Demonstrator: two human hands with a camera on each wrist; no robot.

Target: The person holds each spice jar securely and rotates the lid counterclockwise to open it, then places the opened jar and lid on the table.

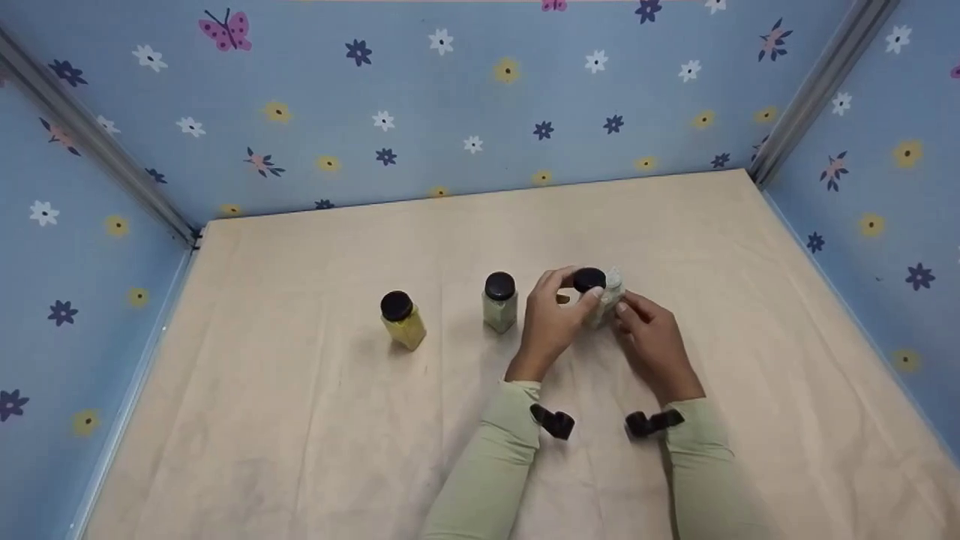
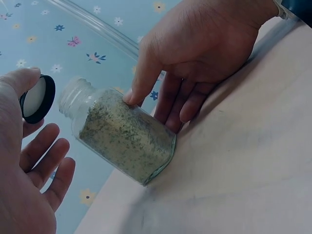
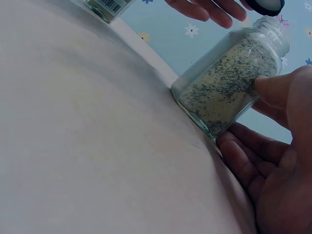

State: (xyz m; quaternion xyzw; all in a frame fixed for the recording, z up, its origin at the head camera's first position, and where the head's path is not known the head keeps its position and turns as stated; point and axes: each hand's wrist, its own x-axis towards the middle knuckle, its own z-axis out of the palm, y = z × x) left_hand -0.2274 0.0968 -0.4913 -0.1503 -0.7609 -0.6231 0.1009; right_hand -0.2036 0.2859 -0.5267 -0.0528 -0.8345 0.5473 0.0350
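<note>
My left hand (image 1: pixel 551 319) pinches a black screw lid (image 2: pixel 46 100) between thumb and fingers, its pale inner side facing the jar's mouth in the left wrist view. The lid is off and sits a short way from the threaded neck. My right hand (image 1: pixel 660 345) holds the open glass jar (image 3: pixel 224 83) at its side, thumb against the glass. Pale seasoning with dark green flecks fills most of this jar. Its base stands on the cloth. In the head view, the lid and left fingers cover part of the jar.
Left of my hands stands a capped jar of pale green contents (image 1: pixel 499 313). Farther left is a capped jar of yellow contents (image 1: pixel 406 330). A beige cloth (image 1: pixel 360 450) covers the table, with blue flowered panels (image 1: pixel 465 97) at the back and sides.
</note>
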